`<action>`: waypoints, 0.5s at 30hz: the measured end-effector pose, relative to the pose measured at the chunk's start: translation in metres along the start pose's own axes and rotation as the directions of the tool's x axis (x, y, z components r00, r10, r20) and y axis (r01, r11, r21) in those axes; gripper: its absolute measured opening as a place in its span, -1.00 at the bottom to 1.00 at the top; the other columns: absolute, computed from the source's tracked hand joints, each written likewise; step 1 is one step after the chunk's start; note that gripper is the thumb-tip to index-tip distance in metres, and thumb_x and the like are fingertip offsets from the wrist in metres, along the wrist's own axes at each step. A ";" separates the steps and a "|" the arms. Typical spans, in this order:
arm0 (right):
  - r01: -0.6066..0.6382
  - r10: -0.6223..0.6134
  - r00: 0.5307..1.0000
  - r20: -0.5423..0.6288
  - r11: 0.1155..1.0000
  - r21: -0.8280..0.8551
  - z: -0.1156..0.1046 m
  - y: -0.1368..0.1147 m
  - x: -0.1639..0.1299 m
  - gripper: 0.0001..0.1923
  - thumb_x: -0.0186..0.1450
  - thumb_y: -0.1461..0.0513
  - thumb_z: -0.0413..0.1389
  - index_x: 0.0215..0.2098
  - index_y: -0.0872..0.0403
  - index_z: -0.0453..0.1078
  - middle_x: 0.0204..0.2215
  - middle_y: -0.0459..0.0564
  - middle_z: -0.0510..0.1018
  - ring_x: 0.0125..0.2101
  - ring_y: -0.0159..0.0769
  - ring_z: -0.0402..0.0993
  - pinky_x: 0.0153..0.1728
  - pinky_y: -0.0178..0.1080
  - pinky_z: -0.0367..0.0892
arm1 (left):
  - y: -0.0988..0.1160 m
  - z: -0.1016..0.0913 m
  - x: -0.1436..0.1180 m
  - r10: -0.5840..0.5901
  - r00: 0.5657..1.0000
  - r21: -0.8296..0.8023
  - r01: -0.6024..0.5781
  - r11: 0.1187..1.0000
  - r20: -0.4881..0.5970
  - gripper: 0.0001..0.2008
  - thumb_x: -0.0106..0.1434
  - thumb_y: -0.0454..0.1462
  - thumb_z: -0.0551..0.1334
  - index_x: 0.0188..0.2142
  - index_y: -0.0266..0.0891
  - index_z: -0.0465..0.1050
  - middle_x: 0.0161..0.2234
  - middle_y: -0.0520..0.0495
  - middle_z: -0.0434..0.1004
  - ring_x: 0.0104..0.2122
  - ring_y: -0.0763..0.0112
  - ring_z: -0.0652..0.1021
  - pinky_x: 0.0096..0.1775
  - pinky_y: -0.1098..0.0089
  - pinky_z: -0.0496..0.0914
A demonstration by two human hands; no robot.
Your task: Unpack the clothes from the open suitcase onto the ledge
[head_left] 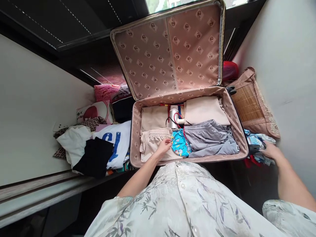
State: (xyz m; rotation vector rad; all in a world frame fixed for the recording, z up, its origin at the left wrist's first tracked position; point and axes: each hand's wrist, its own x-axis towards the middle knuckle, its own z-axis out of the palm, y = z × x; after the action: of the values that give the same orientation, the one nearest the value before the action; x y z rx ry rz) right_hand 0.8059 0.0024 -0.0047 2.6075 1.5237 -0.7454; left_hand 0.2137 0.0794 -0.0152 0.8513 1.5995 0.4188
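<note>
Floral-print sleeves fill the bottom of the view, and from them the left hand (163, 147) reaches into the open suitcase (134, 131), its fingers pinching the edge of the beige folded garment (154, 144) in the front left corner, just beside a bright blue patterned cloth (181, 143). Packing looks to be the step in hand: that garment is being settled or smoothed into its place. To its right lie grey shorts (209, 140); behind them sit more beige folded pieces (206, 110) and a small white appliance with a red cord (174, 120). Outside the case, the right hand (270, 150) rests on a dark object by the case's right corner, over a heap of clothes; whether it grips it cannot be told. More clothes (98, 144) are piled to the left. A fair next move would need the pinched edge tucked flat without disturbing the neighbouring blue cloth.
</note>
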 end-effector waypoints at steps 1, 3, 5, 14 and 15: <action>-0.118 0.117 0.993 -0.033 0.993 -0.024 -0.006 -0.007 0.001 -0.37 0.10 0.00 0.12 0.12 -0.02 0.51 -0.15 0.42 0.59 -0.07 0.33 0.55 -0.17 0.29 0.37 | -0.001 0.003 0.001 0.053 0.999 0.045 -0.053 0.998 -0.005 -0.72 0.12 -0.33 0.39 -0.14 -0.27 0.53 -0.09 -0.19 0.62 -0.08 0.26 0.58 -0.04 0.30 0.46; -0.217 0.208 0.959 -0.193 0.976 -0.025 -0.021 -0.029 -0.002 -0.40 0.24 0.04 0.02 0.20 0.00 0.45 -0.04 0.45 0.54 0.04 0.34 0.48 -0.10 0.31 0.35 | -0.002 0.008 0.002 0.129 0.992 0.095 -0.129 0.987 0.005 -0.71 0.11 -0.36 0.38 -0.13 -0.29 0.53 -0.07 -0.21 0.60 -0.05 0.24 0.57 0.03 0.27 0.44; -0.036 0.031 0.927 -0.375 0.999 -0.005 -0.029 -0.067 -0.008 -0.41 0.37 0.08 -0.11 0.29 0.04 0.37 0.07 0.44 0.49 0.12 0.30 0.41 0.02 0.29 0.33 | -0.002 0.015 0.002 0.139 0.990 0.106 -0.141 0.984 0.024 -0.70 0.12 -0.34 0.39 -0.12 -0.29 0.53 -0.07 -0.22 0.59 -0.07 0.23 0.57 0.02 0.27 0.43; 0.390 -0.377 0.920 0.102 0.905 -0.171 0.055 -0.228 -0.009 0.14 0.14 0.03 0.33 0.50 0.12 -0.14 0.26 0.39 0.34 0.21 0.25 0.25 0.09 0.07 0.24 | 0.014 0.033 -0.003 0.033 0.979 0.085 -0.051 0.995 0.204 -0.71 0.17 -0.30 0.38 -0.09 -0.29 0.54 -0.22 -0.10 0.58 -0.26 0.35 0.58 -0.25 0.42 0.43; 0.376 -0.364 0.927 0.095 0.909 -0.179 0.063 -0.229 -0.006 0.07 0.17 0.03 0.31 0.48 0.17 -0.08 0.19 0.41 0.40 0.17 0.23 0.29 0.08 0.05 0.22 | 0.014 0.031 -0.004 0.028 0.978 0.086 -0.046 0.995 0.206 -0.71 0.17 -0.31 0.37 -0.09 -0.28 0.54 -0.26 -0.08 0.58 -0.26 0.35 0.58 -0.25 0.43 0.42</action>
State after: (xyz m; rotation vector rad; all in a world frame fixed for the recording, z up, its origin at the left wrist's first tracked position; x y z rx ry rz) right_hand 0.5893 0.0999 -0.0102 2.1634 1.9906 -0.6460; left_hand 0.2476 0.0804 -0.0097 0.9626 1.4216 0.2771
